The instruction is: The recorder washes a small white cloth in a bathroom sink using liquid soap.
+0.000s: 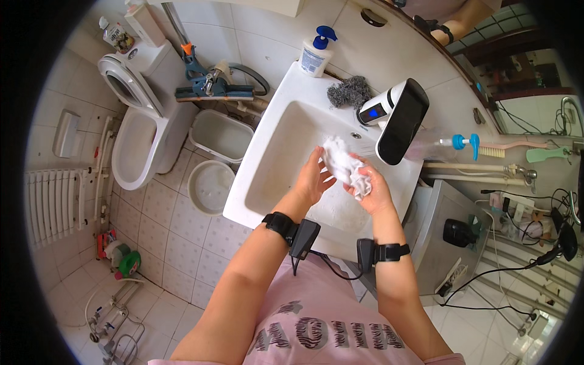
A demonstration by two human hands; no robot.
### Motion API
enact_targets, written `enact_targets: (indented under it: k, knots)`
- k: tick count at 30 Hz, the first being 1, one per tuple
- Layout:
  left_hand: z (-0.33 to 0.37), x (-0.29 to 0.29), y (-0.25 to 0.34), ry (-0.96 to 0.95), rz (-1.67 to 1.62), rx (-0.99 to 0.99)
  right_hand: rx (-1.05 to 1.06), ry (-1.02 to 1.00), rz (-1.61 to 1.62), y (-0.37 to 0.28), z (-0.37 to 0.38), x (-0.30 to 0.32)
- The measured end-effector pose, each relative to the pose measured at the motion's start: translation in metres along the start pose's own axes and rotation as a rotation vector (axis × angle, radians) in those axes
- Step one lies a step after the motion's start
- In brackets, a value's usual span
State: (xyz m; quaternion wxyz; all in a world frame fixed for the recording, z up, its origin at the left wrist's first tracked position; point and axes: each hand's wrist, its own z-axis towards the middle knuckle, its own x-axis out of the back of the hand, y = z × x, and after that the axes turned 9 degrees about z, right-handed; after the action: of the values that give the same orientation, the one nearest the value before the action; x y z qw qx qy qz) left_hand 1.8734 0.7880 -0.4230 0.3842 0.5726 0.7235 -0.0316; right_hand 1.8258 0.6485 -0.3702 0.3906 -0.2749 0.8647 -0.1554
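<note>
Over the basin of a white sink, a wet, bunched white cloth hangs between my two hands. My right hand is closed around its lower right end, with folds sticking out past the fingers. At the upper left end, my left hand pinches the cloth's edge, its lower fingers curled loosely below. A white faucet with a dark, glossy top reaches over the basin, and a spray of water falls beside the cloth. Behind the cloth, the drain overflow shows in the basin wall.
A pump bottle with a blue top and a grey mesh scrubber sit on the sink's back rim. A clear blue-pump bottle and a brush lie right. Left are a basin, a bucket and a toilet.
</note>
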Motion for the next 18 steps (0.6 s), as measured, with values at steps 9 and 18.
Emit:
enact_targets:
  k: [9,18]
  knots:
    - [0.009,-0.03,-0.032,0.019,-0.012,0.0,0.769,0.195,-1.385,0.035,-0.004,-0.028]
    - [-0.037,-0.037,-0.004,0.02,0.104,0.036,0.39,0.245,-0.996,0.019,0.03,0.032]
